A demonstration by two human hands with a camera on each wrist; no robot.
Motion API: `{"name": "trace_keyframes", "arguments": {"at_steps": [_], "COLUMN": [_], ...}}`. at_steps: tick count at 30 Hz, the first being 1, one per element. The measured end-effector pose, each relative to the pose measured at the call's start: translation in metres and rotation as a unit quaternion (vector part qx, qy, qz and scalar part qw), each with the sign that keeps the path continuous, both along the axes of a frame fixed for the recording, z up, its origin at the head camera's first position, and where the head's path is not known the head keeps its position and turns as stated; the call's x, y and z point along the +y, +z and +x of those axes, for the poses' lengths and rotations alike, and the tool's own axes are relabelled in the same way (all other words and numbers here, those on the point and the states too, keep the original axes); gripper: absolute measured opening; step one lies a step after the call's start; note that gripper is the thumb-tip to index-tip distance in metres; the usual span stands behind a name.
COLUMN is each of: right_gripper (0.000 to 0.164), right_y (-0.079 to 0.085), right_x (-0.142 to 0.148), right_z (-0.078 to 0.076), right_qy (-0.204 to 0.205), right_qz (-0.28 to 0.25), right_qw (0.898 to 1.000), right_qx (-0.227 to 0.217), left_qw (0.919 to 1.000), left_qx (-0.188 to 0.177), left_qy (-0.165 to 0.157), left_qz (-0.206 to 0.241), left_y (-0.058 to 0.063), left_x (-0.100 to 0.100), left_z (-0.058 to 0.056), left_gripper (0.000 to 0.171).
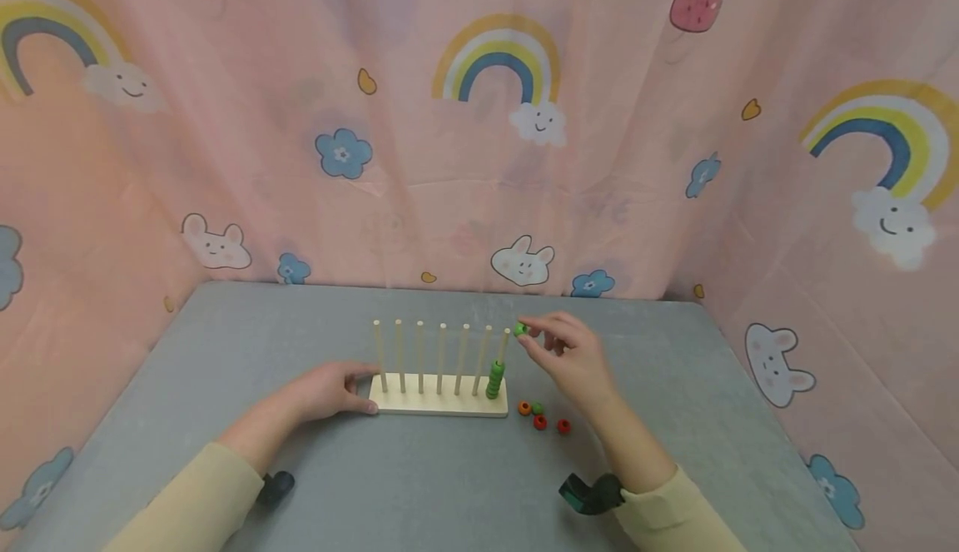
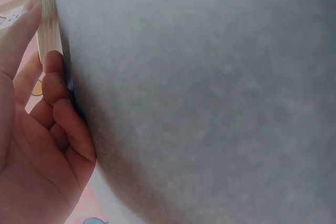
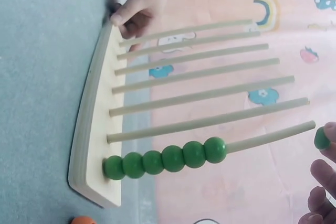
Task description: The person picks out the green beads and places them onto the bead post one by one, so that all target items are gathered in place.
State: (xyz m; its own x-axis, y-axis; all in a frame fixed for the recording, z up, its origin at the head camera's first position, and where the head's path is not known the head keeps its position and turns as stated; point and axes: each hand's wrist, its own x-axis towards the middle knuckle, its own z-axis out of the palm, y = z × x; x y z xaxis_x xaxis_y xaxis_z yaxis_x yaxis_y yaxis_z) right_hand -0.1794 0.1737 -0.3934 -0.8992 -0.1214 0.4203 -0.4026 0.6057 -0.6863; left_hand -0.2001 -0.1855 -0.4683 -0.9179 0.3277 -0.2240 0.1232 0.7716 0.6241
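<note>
A pale wooden base (image 1: 438, 403) with several upright pegs (image 3: 205, 74) stands on the grey table. Green beads (image 3: 173, 158) are stacked on its rightmost peg; the other pegs are bare. My left hand (image 1: 333, 390) grips the left end of the base between thumb and fingers, and the left wrist view shows this hand (image 2: 47, 135) at the wood's edge. Up by the top of the rightmost peg, my right hand (image 1: 573, 356) pinches a green bead (image 1: 520, 330) between thumb and index finger. That bead (image 3: 321, 138) is just off the peg's tip, apart from it.
Right of the base lie loose beads: an orange one (image 1: 524, 408), a green one (image 1: 537, 409) and two red ones, one a red bead (image 1: 563, 426) nearer the right forearm. A pink patterned curtain (image 1: 404, 202) hangs behind the table (image 1: 419, 485).
</note>
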Motion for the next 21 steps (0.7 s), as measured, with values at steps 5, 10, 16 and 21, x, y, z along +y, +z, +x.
{"name": "trace_keyframes", "arguments": {"at_steps": [5, 10, 16, 21], "right_gripper": [0.022, 0.021, 0.02, 0.021], "right_y": [0.002, 0.003, 0.005, 0.005], "right_x": [-0.005, -0.01, -0.013, -0.014], "right_z": [-0.001, -0.002, -0.001, -0.001], "right_qy": [0.003, 0.008, 0.009, 0.009], "right_qz": [-0.007, -0.016, -0.014, -0.008], "right_qw": [1.0, 1.0, 1.0, 1.0], "right_qx": [-0.005, -0.006, -0.002, -0.002], "left_qw": [1.0, 1.0, 1.0, 1.0], "left_qx": [0.005, 0.004, 0.002, 0.003], "left_qy": [-0.002, -0.001, 0.0, 0.0], "left_qz": [-0.002, -0.002, -0.003, -0.008], "left_y": [0.001, 0.001, 0.001, -0.001], "left_x": [0.0, 0.0, 0.0, 0.001], "left_z": [0.0, 0.001, 0.001, 0.0], "left_gripper": [0.066, 0.066, 0.065, 0.065]}}
